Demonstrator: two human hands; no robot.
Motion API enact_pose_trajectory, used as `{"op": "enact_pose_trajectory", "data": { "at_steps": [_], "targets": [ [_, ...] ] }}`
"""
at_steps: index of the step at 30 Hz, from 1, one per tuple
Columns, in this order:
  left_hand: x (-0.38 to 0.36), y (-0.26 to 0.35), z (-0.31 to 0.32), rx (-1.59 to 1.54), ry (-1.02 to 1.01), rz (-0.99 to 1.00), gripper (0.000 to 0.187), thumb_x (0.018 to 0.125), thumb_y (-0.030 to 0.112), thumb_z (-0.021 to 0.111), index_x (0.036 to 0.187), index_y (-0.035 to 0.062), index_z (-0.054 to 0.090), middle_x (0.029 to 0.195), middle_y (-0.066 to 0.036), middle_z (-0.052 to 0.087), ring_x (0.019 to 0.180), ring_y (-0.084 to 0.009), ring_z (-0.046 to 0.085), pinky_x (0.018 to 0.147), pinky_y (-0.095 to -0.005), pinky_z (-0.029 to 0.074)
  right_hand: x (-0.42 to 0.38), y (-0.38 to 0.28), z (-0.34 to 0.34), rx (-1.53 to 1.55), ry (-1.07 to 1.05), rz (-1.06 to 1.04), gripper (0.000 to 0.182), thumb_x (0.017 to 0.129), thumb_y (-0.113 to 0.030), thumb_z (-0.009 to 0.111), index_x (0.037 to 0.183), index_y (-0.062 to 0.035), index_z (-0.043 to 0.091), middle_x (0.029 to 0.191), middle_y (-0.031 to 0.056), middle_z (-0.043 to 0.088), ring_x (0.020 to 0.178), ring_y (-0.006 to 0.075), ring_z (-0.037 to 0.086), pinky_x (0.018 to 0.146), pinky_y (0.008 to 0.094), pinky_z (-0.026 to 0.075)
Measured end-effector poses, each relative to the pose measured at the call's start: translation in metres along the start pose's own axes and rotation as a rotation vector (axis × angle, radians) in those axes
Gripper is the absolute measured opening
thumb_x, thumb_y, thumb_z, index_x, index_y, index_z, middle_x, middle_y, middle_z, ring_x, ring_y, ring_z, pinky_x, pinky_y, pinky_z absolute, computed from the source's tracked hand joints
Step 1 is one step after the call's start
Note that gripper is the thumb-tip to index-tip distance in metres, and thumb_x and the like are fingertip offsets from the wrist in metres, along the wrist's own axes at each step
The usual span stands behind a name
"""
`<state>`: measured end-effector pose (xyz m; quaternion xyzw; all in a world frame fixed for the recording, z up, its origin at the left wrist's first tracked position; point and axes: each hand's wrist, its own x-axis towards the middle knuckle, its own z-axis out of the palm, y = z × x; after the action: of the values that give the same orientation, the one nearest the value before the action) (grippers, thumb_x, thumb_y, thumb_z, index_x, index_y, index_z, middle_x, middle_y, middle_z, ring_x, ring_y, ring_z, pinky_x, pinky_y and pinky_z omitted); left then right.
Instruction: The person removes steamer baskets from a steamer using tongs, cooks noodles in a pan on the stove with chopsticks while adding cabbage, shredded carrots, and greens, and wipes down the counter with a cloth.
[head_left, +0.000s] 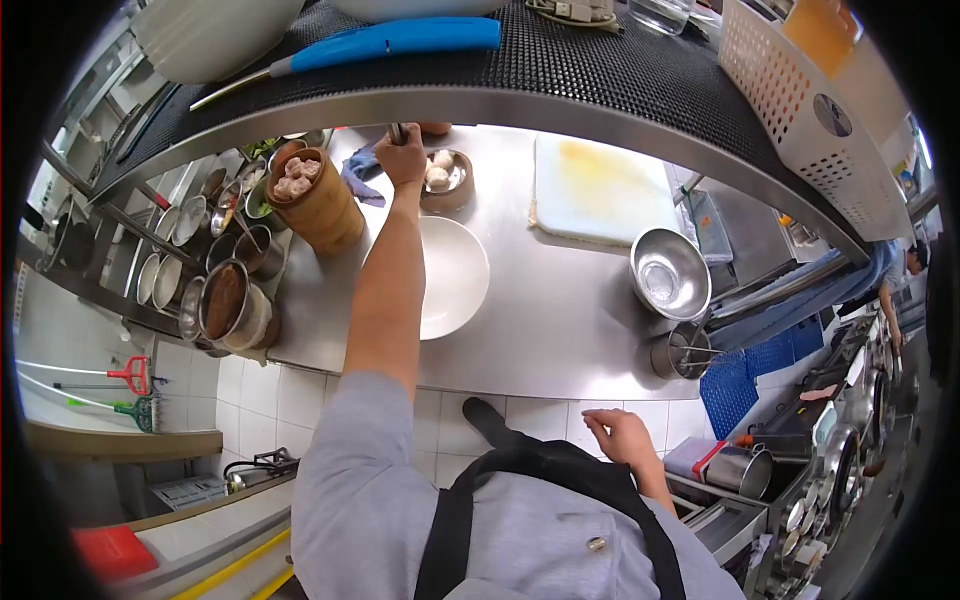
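My left hand [402, 158] reaches far forward under the shelf edge, its fingers closed round a narrow, metallic-looking thing that the shelf mostly hides. Just right of that hand stands a small bamboo steamer [460, 190] with white buns [438, 172] in it. A large white bowl [460, 280] lies partly beneath my left forearm. To the left, a tall stack of bamboo steamers [330, 215] bears pale pink dumplings [296, 180], beside a blue cloth [360, 175]. My right hand [622, 437] hangs off the table's front edge, fingers loosely bent and apart, holding nothing.
A white cutting board [600, 195] lies at the back right of the steel table [530, 340]. Nearer are a metal bowl [670, 272] and a metal pot with utensils [680, 352]. Overhead runs a shelf [580, 70] with a blue-handled knife [395, 37]. Pots and bowls crowd the left.
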<state>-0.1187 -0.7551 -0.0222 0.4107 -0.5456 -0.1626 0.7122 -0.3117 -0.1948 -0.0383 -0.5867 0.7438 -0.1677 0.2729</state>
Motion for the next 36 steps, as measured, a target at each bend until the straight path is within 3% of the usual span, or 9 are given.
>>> {"op": "enact_pose_trajectory", "data": {
  "at_steps": [4,10,12,14,16,20,22,30,36],
  "targets": [
    [-0.018,0.064,-0.046,-0.172,0.053,-0.107,0.035,0.094,0.025,0.069,0.072,-0.0013,0.065,0.06,-0.006,0.062,0.054,-0.0122,0.057,0.053,-0.03,0.045,0.022,-0.025,-0.003,-0.047,-0.051,-0.094,0.023,0.095,-0.028,0.061,0.101,-0.0107,0.074,0.087,0.0133,0.071,0.085,0.0344,0.067,0.076,0.0432,0.053],
    [-0.126,0.221,-0.292,-0.492,0.098,-0.005,0.018,0.095,0.01,0.065,0.082,0.0023,0.054,0.068,-0.009,0.059,0.056,-0.0151,0.056,0.06,-0.0329,0.052,0.067,-0.107,0.0,-0.009,-0.205,-0.516,0.018,0.094,-0.023,0.063,0.096,-0.0077,0.073,0.082,0.0146,0.069,0.079,0.0343,0.065,0.071,0.0446,0.052],
    [-0.154,0.286,-0.397,-0.168,0.011,-0.143,0.021,0.101,0.011,0.052,0.082,0.0047,0.05,0.061,-0.007,0.053,0.054,-0.0184,0.052,0.058,-0.0375,0.051,0.08,-0.142,0.03,0.012,-0.401,-0.774,0.017,0.093,-0.021,0.064,0.097,-0.0074,0.073,0.083,0.0148,0.07,0.078,0.0346,0.065,0.07,0.0444,0.052],
    [-0.188,0.345,-0.519,-0.232,0.136,-0.148,0.026,0.1,0.02,0.059,0.08,0.005,0.051,0.06,-0.008,0.055,0.052,-0.0206,0.054,0.057,-0.0375,0.05,0.08,-0.168,0.067,0.038,-0.502,-0.899,0.015,0.091,-0.019,0.067,0.099,-0.0077,0.074,0.083,0.0147,0.07,0.074,0.0343,0.064,0.068,0.0434,0.052],
    [-0.21,0.456,-0.605,0.249,0.283,0.15,0.034,0.099,0.031,0.061,0.079,0.0052,0.051,0.062,-0.01,0.057,0.054,-0.0218,0.055,0.059,-0.0398,0.051,0.068,-0.215,0.099,-0.096,-0.714,-0.996,0.019,0.093,-0.016,0.066,0.107,-0.0047,0.073,0.087,0.0189,0.07,0.084,0.035,0.068,0.075,0.0391,0.054],
    [-0.283,0.659,-0.717,0.856,0.777,0.213,0.025,0.102,0.017,0.054,0.083,0.0002,0.056,0.073,-0.013,0.058,0.073,-0.025,0.06,0.079,-0.0439,0.053,0.0,-0.294,0.155,-0.225,-0.883,-1.32,0.02,0.094,-0.018,0.065,0.106,-0.0043,0.073,0.09,0.0179,0.07,0.086,0.0352,0.068,0.077,0.0406,0.053],
    [-0.33,0.71,-0.778,0.983,0.963,0.247,0.019,0.096,0.012,0.065,0.083,-0.0024,0.064,0.071,-0.011,0.064,0.069,-0.0215,0.064,0.071,-0.037,0.054,-0.033,-0.318,0.18,-0.245,-0.948,-1.454,0.019,0.094,-0.018,0.064,0.104,-0.0047,0.073,0.091,0.0166,0.07,0.085,0.0344,0.067,0.077,0.0413,0.053],
    [-0.461,0.749,-0.943,1.373,1.237,-0.096,0.032,0.092,0.028,0.073,0.072,0.0045,0.067,0.067,-0.002,0.065,0.065,-0.0088,0.057,0.064,-0.0265,0.044,-0.134,-0.362,0.234,-0.353,-1.067,-1.717,0.018,0.092,-0.018,0.064,0.103,-0.0062,0.072,0.085,0.0124,0.07,0.082,0.033,0.065,0.076,0.0421,0.052],
    [-0.468,0.749,-0.964,1.086,1.332,0.145,0.034,0.094,0.019,0.071,0.066,0.0042,0.059,0.059,-0.004,0.059,0.055,-0.0123,0.057,0.055,-0.0276,0.047,-0.152,-0.353,0.237,-0.367,-1.029,-1.625,0.017,0.091,-0.017,0.065,0.102,-0.0059,0.073,0.087,0.0126,0.071,0.082,0.0334,0.066,0.076,0.0419,0.053]
  ]
}}
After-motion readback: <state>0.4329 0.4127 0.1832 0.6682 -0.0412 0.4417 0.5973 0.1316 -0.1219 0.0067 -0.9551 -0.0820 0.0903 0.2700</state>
